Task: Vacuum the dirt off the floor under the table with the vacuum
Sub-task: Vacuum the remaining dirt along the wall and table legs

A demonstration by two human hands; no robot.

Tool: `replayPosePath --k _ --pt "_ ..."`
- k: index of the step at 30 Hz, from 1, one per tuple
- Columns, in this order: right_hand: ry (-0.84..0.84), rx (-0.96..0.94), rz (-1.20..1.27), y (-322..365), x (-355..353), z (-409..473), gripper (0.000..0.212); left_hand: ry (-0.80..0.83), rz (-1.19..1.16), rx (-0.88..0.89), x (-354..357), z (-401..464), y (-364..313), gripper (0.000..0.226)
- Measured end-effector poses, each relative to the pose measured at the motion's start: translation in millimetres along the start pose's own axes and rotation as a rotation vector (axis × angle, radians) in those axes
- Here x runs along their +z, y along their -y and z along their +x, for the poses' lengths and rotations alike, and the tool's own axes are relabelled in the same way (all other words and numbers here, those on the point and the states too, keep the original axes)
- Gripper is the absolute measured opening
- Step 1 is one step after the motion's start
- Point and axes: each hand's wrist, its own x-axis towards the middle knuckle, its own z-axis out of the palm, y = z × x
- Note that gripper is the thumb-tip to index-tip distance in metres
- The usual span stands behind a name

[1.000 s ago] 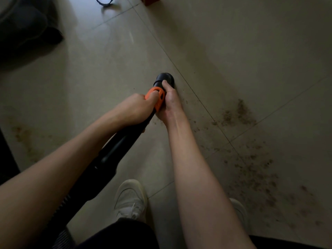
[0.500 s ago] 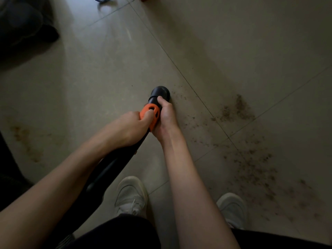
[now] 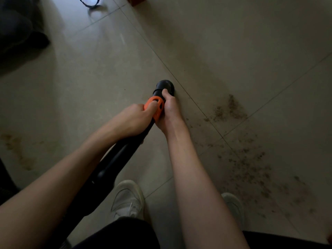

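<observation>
Dim room, pale tiled floor [image 3: 107, 87]: both hands gripping the vacuum [image 3: 115, 159].
Left hand [image 3: 133, 119] and right hand [image 3: 168, 112] are curling their fingers around its orange collar [image 3: 156, 106]; nozzle [image 3: 165, 86] is resting at a grout line, dirt [image 3: 248, 162] lying scattered to the right, near white shoes [image 3: 128, 200].

A black plastic vacuum wand [image 3: 115, 164] with an orange collar [image 3: 156, 107] runs from the lower left of the frame up to the centre, tilted down so its round black nozzle [image 3: 164, 85] sits at the pale tiled floor [image 3: 100, 83]. Brown crumbly dirt [image 3: 251, 162] lies scattered over the tiles at right and lower right, just beside the nozzle and apart from it.
</observation>
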Motion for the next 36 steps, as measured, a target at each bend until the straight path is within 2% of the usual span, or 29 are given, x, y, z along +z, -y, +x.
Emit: replayPosePath --k 4,9,20,26,36 --pt "-0.003 -0.003 -0.019 10 2 4 0.057 -0.013 0.030 0.020 -6 8 -7 0.055" --pt "-0.030 -0.022 -0.032 7 0 4 0.059 0.008 0.063 0.020 -4 7 -9 0.060" --pt "-0.049 -0.063 0.037 -20 -3 -10 0.037 0.037 0.021 -0.037 1 -16 14 0.053" --pt "-0.104 -0.011 -0.004 -12 -17 -14 0.053 0.061 0.042 0.008 14 -15 0 0.057" --pt "-0.087 -0.015 -0.027 19 -20 -16 0.056 0.043 0.078 0.048 14 2 -20 0.062"
